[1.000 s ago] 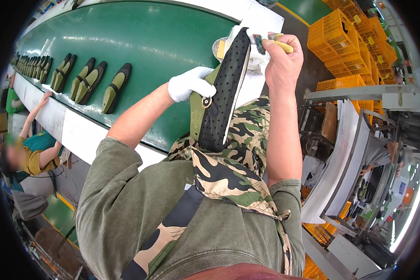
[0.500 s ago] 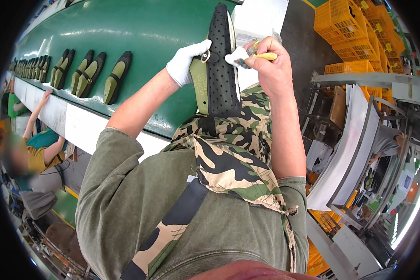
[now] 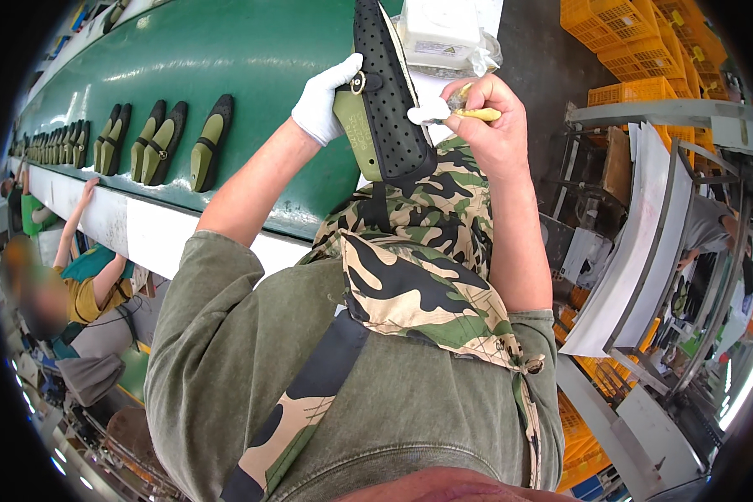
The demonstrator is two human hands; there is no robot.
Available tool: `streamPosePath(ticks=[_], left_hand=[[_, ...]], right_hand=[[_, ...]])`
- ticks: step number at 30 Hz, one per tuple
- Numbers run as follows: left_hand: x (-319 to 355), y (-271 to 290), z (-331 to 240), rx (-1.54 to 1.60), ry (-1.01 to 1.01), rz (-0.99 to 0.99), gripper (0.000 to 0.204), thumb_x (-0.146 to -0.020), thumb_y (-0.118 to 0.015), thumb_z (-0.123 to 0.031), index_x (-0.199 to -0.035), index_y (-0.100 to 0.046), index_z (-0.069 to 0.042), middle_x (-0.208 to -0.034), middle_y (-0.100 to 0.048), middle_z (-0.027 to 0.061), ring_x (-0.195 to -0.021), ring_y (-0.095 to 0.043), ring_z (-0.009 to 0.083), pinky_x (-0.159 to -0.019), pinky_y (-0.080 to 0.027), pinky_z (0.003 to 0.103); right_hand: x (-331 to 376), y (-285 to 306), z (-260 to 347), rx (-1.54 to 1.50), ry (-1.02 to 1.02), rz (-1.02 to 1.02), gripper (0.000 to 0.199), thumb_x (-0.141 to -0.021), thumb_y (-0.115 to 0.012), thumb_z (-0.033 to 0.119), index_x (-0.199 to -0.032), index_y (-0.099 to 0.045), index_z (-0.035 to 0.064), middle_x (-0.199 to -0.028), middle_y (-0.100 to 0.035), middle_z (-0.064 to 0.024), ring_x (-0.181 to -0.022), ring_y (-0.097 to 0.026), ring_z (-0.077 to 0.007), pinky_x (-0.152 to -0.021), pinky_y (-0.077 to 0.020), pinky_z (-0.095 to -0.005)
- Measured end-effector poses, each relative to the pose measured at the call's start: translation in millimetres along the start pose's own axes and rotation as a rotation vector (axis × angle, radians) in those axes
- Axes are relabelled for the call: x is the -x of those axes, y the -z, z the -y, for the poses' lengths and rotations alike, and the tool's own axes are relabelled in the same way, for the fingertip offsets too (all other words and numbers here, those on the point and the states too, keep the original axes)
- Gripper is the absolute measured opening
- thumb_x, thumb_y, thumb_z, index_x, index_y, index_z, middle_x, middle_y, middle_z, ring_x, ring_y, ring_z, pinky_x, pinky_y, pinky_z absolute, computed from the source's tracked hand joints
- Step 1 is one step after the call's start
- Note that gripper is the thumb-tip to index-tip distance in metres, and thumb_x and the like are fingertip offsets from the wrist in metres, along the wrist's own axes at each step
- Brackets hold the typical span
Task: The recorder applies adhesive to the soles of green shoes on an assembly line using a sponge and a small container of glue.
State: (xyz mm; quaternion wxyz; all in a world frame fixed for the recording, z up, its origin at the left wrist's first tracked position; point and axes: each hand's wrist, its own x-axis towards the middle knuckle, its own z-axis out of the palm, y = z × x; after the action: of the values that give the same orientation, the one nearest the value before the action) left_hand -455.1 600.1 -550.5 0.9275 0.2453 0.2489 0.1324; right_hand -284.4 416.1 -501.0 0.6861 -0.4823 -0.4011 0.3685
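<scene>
My left hand (image 3: 326,96), in a white glove, is closed around the side of a shoe (image 3: 391,100) held upright, toe up. Its upper is black and dotted, with a strap and a small round buckle, and an olive-green shoe last (image 3: 356,134) fills it. My right hand (image 3: 494,125) pinches a slim yellow-handled tool (image 3: 480,115) beside the shoe's right edge. At the tool's shoe end, a white piece (image 3: 427,111) lies close to that edge; whether it is cloth or a finger cover I cannot tell. The toe tip leaves the top of the view.
On the left, a green conveyor belt (image 3: 251,142) carries a row of similar shoes (image 3: 212,142) on lasts. A white box (image 3: 439,35) stands beyond my right hand. Yellow crates (image 3: 623,42) are stacked at the far right, near a metal rack (image 3: 644,243). Another person (image 3: 92,284) sits at the left.
The shoe has risen slightly and leans more to the left at its toe. Both hands stay at it. More of the white box shows at the top.
</scene>
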Motion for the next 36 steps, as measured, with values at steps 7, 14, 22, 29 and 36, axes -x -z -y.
streamPosePath(ticks=[7, 14, 22, 29, 36], left_hand=[[-6, 4, 5, 0.035, -0.006, -0.053, 0.039, -0.096, -0.061, -0.032, -0.122, -0.062, -0.003, -0.113, -0.069, 0.0132, -0.101, -0.067, 0.0279, -0.095, -0.054, 0.046], [-11, -5, 2, 0.051, -0.012, -0.024, 0.041, -0.096, -0.061, -0.034, -0.123, -0.062, -0.003, -0.115, -0.068, 0.0142, -0.104, -0.067, 0.0291, -0.097, -0.053, 0.047], [-22, 2, 3, 0.059, -0.059, -0.042, 0.044, -0.096, -0.061, -0.037, -0.125, -0.061, -0.004, -0.119, -0.067, 0.0144, -0.107, -0.065, 0.0307, -0.099, -0.051, 0.048], [-30, 6, 5, 0.061, -0.102, 0.012, 0.053, -0.095, -0.060, -0.043, -0.132, -0.057, -0.004, -0.126, -0.064, 0.0171, -0.113, -0.063, 0.0334, -0.102, -0.049, 0.049], [-51, -20, 13, 0.025, -0.093, 0.028, 0.064, -0.094, -0.056, -0.049, -0.141, -0.049, -0.007, -0.138, -0.056, 0.0185, -0.123, -0.056, 0.0378, -0.110, -0.042, 0.051]], right_hand=[[17, 11, -1, -0.021, 0.004, 0.004, 0.027, -0.072, -0.072, -0.004, -0.078, -0.049, 0.0078, -0.090, -0.063, -0.0085, -0.093, -0.061, -0.0157, -0.075, -0.0449, -0.0270], [6, 4, 2, -0.059, 0.033, -0.039, 0.026, -0.073, -0.070, -0.006, -0.079, -0.048, 0.0078, -0.090, -0.063, -0.0078, -0.092, -0.059, -0.0136, -0.076, -0.0455, -0.0271], [12, 21, 6, -0.047, 0.037, 0.020, 0.027, -0.073, -0.069, -0.006, -0.079, -0.048, 0.0083, -0.087, -0.060, -0.0065, -0.093, -0.061, -0.0161, -0.075, -0.0457, -0.0278], [14, 37, 1, -0.012, 0.067, -0.041, 0.025, -0.074, -0.071, -0.006, -0.080, -0.051, 0.0070, -0.087, -0.060, -0.0057, -0.095, -0.061, -0.0177, -0.079, -0.0473, -0.0309], [30, 59, -4, 0.089, 0.020, -0.219, 0.025, -0.074, -0.070, -0.008, -0.080, -0.051, 0.0070, -0.090, -0.061, -0.0062, -0.093, -0.060, -0.0141, -0.079, -0.0472, -0.0281]])
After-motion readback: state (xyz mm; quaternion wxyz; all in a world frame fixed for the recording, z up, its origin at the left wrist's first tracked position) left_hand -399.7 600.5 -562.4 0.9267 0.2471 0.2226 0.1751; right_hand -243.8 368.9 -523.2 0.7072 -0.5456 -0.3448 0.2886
